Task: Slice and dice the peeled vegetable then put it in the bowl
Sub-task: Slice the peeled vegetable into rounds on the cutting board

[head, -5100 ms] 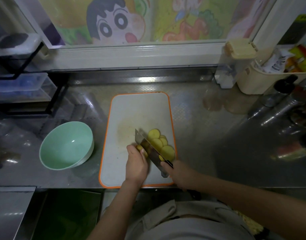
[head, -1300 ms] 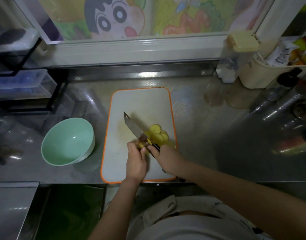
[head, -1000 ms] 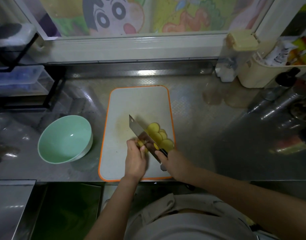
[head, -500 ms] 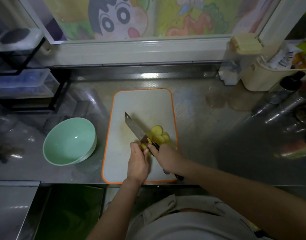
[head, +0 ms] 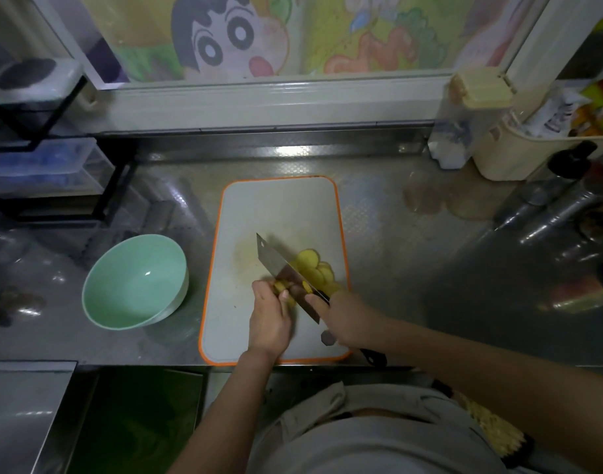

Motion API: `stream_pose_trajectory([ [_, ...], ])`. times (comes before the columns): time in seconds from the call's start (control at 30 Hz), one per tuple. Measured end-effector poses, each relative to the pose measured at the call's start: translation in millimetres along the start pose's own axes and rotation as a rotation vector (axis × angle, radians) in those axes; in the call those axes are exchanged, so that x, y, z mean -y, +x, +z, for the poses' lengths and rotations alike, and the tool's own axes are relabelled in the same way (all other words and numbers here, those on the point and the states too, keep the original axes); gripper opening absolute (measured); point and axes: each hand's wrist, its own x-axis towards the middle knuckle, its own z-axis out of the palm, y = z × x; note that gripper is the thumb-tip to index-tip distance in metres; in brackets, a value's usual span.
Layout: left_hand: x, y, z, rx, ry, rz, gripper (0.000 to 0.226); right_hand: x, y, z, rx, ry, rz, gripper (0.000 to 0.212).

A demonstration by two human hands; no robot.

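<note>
Steel rectangular cleaver (head: 276, 260) drawn back since 0.5 s ago by gripping right hand (head: 342, 316), edge right of left hand (head: 269, 319) fingers (head: 261, 290) pinching yellow peeled veg stub (head: 278, 286). Slicing ongoing; pale-green round bowl (head: 129, 289) empty, left of fingers.

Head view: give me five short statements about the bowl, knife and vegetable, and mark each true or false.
1. The green bowl is empty. True.
2. The right hand grips the knife over the cutting board. True.
3. The green bowl stands right of the cutting board. False: it stands left of it, on the steel counter.
4. The cut slices lie left of the knife. False: they lie right of it, on the cutting board.
5. The left hand holds the uncut vegetable piece on the cutting board. True.
</note>
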Motion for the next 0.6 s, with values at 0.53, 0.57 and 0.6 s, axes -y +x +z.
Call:
stream_pose_trajectory([
  [0.53,-0.7,0.3,1.8,-0.024,-0.019,-0.024,0.01,-10.3,0.4,10.7,0.017,-0.094,0.04,0.052],
  [0.57,-0.8,0.2,1.6,-0.02,-0.018,-0.026,0.01,-9.6,3.0,12.5,0.016,-0.082,0.044,0.052],
  [0.6,-0.9,-0.2,1.3,-0.015,-0.018,-0.028,0.01,-7.4,3.9,13.3,0.016,-0.068,0.042,0.051],
])
